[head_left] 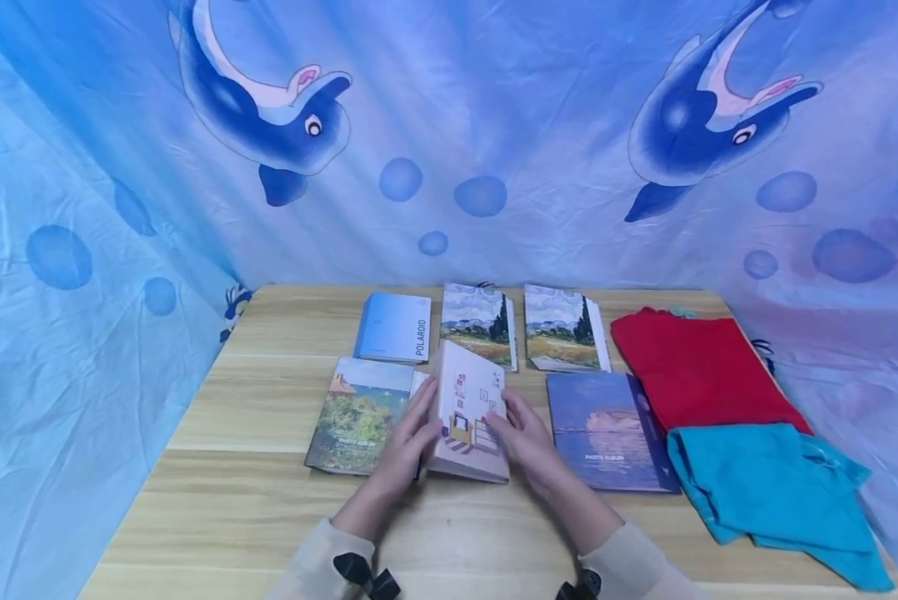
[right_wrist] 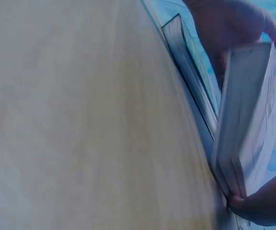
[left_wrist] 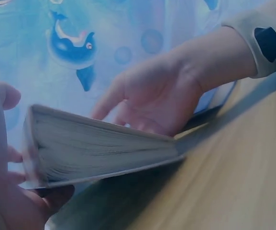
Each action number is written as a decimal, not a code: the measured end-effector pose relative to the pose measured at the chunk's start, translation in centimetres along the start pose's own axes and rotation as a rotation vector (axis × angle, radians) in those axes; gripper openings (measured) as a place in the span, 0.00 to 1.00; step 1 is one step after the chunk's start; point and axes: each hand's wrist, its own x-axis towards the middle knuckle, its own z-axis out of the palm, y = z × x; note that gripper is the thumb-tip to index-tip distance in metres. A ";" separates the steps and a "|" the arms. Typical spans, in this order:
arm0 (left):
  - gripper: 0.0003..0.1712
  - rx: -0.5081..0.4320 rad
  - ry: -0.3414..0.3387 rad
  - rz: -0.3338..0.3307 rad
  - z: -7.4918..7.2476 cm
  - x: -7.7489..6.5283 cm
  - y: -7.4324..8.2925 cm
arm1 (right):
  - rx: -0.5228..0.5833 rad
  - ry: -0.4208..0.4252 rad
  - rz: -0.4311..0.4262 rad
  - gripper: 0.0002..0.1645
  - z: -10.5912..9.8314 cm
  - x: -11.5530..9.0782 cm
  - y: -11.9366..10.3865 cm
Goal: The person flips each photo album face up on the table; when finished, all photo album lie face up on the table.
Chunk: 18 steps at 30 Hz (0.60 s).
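Note:
A thick book with a pale cover and a drawing of a room (head_left: 470, 417) is tilted, its spine side lifted off the table. At the spine, my left hand (head_left: 407, 433) grips it, with fingers reaching beneath in the left wrist view. My right hand (head_left: 527, 437) holds the opposite edge, its thumb near the cover. The page block (left_wrist: 99, 148) faces the left wrist camera. Just left of the book lies a photo album with a garden picture (head_left: 359, 417), partly covered by my left hand. To the right is a purple-blue photo album (head_left: 602, 433).
Behind stand a blue Polaroid album (head_left: 394, 327) and two albums with landscape covers (head_left: 475, 317), (head_left: 561, 325). A folded red cloth (head_left: 707, 367) and a teal cloth (head_left: 775, 483) lie on the right of the wooden table (head_left: 217, 483). A dolphin-print curtain (head_left: 434, 100) surrounds it.

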 end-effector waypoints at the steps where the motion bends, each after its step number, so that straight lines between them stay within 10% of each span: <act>1: 0.38 -0.008 -0.010 -0.011 0.2 0.0 -0.2 | 0.003 0.003 -0.001 0.44 0.0 -0.1 0.1; 18: 0.47 0.023 -0.044 -0.210 2.0 0.5 -1.3 | -0.151 0.088 0.003 0.47 -0.1 -1.1 0.5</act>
